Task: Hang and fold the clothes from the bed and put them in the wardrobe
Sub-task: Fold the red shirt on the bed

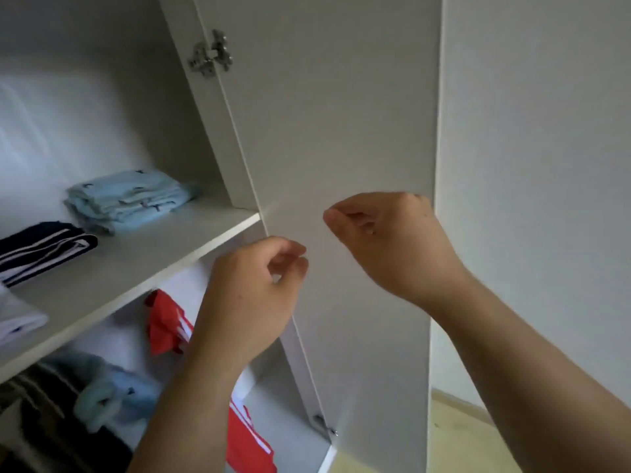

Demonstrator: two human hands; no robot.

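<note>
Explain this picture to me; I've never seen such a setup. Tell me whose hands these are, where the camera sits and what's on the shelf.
There is no machine here. A person wears one wide-angle camera on the head, and it looks down at their own hands. The left hand and right hand are raised in front of the open wardrobe door, fingers curled, holding nothing I can see. On the shelf lie folded clothes: a light blue stack, a dark striped piece and a white piece at the picture's edge. Below the shelf hangs a red garment.
</note>
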